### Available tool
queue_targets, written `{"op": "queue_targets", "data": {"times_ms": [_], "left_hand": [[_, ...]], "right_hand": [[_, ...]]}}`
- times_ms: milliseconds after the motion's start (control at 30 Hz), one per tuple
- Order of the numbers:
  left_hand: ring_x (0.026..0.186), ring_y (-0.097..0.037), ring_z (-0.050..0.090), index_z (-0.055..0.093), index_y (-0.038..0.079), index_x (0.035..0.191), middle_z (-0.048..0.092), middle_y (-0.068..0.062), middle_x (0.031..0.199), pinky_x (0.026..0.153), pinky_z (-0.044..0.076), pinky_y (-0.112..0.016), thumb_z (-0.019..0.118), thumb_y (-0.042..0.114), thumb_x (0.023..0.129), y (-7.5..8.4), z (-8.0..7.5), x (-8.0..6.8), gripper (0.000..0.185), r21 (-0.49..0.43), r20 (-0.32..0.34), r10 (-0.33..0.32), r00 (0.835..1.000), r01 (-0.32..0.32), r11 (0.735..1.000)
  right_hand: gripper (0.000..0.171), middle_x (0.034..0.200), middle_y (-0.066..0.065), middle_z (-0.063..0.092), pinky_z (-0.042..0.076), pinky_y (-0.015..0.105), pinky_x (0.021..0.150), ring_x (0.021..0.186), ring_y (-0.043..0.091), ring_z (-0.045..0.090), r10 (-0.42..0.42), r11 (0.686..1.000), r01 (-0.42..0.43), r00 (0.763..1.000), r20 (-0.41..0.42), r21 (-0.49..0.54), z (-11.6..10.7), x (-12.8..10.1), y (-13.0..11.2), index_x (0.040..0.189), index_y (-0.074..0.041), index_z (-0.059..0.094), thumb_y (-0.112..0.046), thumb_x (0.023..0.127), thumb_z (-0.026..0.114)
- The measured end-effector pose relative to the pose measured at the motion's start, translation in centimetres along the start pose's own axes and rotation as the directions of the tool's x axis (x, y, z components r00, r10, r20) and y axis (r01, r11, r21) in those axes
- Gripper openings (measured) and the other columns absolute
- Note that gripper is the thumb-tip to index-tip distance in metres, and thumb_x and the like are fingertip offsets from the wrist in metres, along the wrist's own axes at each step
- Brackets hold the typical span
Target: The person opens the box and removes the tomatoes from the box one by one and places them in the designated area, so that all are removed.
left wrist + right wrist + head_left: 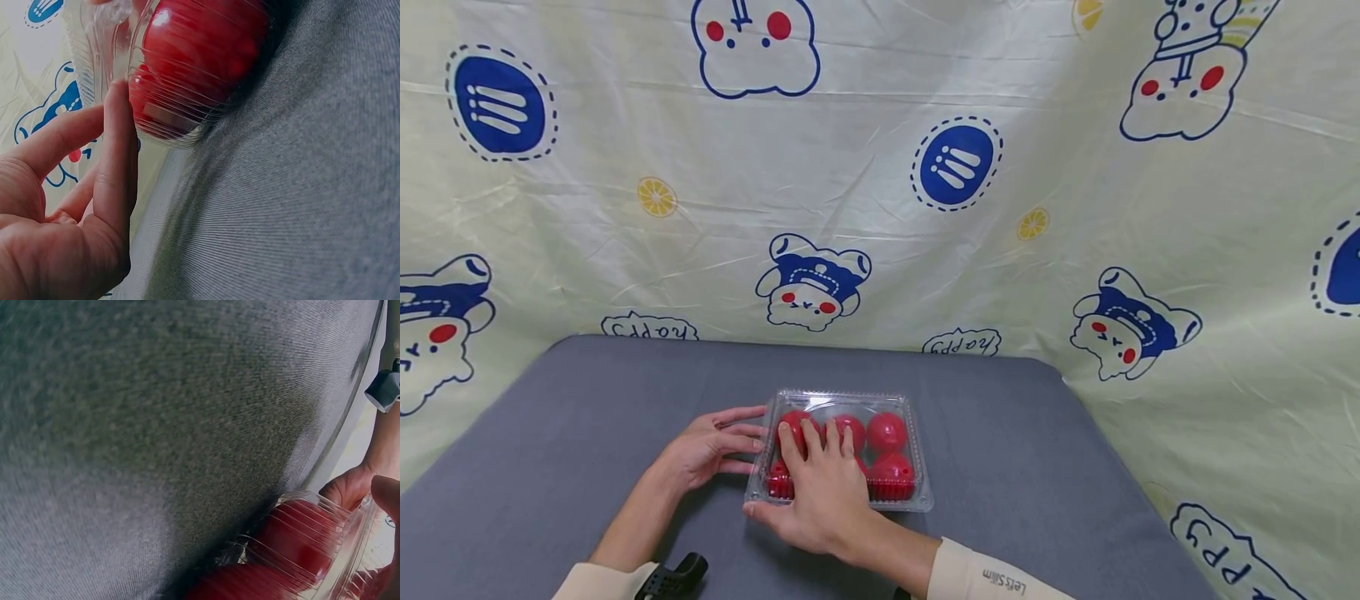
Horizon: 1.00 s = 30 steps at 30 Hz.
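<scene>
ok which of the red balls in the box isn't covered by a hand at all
The back-right red ball in the clear box. The right hand lies across the lid over the left and middle ones; the front-right ball sits at its edge.

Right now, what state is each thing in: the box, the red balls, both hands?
clear plastic box: lid closed, flat on the grey table.
red balls: all inside the box, none loose.
left hand: fingers straight, touching the box's left side.
right hand: flat on the lid, fingers spread, pressing down.
</scene>
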<state>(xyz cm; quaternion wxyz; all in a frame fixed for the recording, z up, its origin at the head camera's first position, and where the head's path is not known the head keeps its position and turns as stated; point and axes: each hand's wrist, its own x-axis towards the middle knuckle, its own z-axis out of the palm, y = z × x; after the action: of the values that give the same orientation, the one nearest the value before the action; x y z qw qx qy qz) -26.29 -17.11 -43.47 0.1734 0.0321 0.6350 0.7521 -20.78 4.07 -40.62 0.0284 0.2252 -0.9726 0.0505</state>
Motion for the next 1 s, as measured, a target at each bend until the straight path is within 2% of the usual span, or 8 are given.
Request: {"op": "queue_targets", "data": {"times_ms": [267,567,1000], "left_hand": [[0.094,-0.021,0.075,0.043,-0.002,0.150,0.075,-0.001,0.106,0.079,0.064,-0.042,0.072,0.005,0.091,-0.09,0.06,0.05,0.066,0.015,-0.022,-0.001,1.000,0.001,1.000],[0.094,-0.020,0.075,0.044,-0.003,0.150,0.075,-0.002,0.106,0.078,0.064,-0.042,0.070,0.004,0.092,-0.02,0.13,0.05,0.064,0.019,-0.006,0.010,1.000,-0.010,1.000],[0.093,-0.019,0.075,0.044,-0.003,0.149,0.075,-0.002,0.106,0.078,0.064,-0.042,0.069,0.003,0.092,0.19,0.27,-0.11,0.063,0.020,0.003,0.016,1.000,-0.016,1.000]], "right_hand": [[0.096,0.166,0.005,0.030,0.027,0.061,0.122,0.153,0.043,0.024,0.008,1.000,-0.007,1.000,0.017,-0.017,0.09,0.05,-0.08,0.162,-0.030,0.025,-0.084,0.084,0.042],[0.096,0.167,0.004,0.030,0.024,0.058,0.124,0.153,0.042,0.024,0.020,0.999,-0.018,0.999,0.033,-0.035,0.15,0.02,-0.24,0.162,-0.029,0.024,-0.084,0.085,0.041],[0.096,0.167,0.005,0.030,0.027,0.055,0.124,0.153,0.041,0.027,0.021,1.000,-0.020,0.998,0.055,-0.022,0.02,0.09,-0.18,0.162,-0.029,0.025,-0.084,0.086,0.040]]}}
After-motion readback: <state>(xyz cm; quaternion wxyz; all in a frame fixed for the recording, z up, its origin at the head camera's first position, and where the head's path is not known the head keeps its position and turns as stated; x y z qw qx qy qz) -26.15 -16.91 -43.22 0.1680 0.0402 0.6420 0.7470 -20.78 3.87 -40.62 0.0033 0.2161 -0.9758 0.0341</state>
